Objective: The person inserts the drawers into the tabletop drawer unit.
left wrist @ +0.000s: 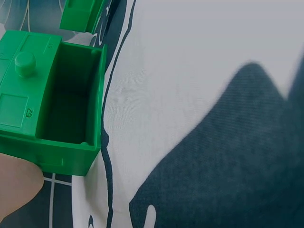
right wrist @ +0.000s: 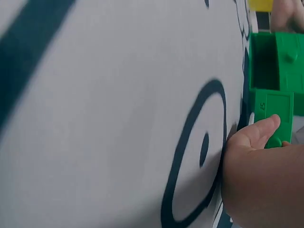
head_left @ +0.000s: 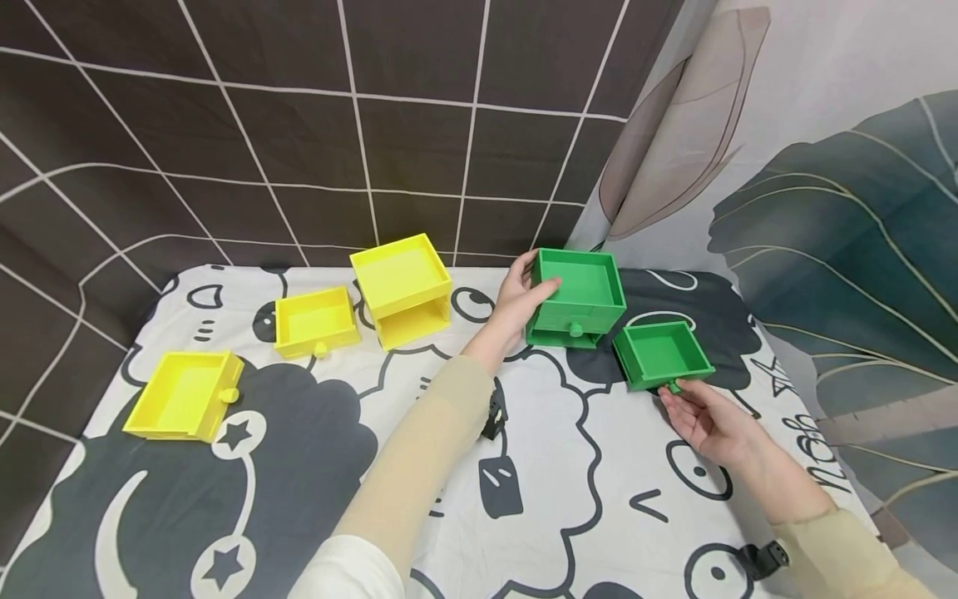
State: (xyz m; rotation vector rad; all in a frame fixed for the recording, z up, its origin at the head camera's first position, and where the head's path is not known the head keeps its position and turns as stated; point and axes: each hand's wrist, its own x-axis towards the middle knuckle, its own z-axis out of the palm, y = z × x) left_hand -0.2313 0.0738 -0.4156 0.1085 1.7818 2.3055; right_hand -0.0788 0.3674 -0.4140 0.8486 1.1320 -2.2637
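One loose green plastic drawer [head_left: 662, 353], an open-topped box, lies just ahead of the right hand [head_left: 707, 424] and a little to its left, with its round knob [head_left: 674, 386] toward the person. Thumb and fingertips pinch narrowly at that knob; whether the drawer is lifted off the black-and-white printed cloth [head_left: 539, 541] I cannot tell. Just left of it, slightly farther away, stands a green plastic cabinet [head_left: 584, 279] with a tray-like top. Its open lower slot [head_left: 561, 340] also faces the person, so the drawer is beside that opening, not in front of it. The drawer's long axis is unclear from these angles. The right hand is the nearer one; the left hand [head_left: 515, 299] grips the cabinet's left side, thumb over the top rim. Counted, there are two cabinets, the green one and an open-fronted yellow plastic cabinet [head_left: 400, 270], and four drawers: the loose green one, a fitted green drawer [head_left: 555, 319] above the open slot, and two loose yellow drawers [head_left: 318, 320] [head_left: 183, 395] to the left.
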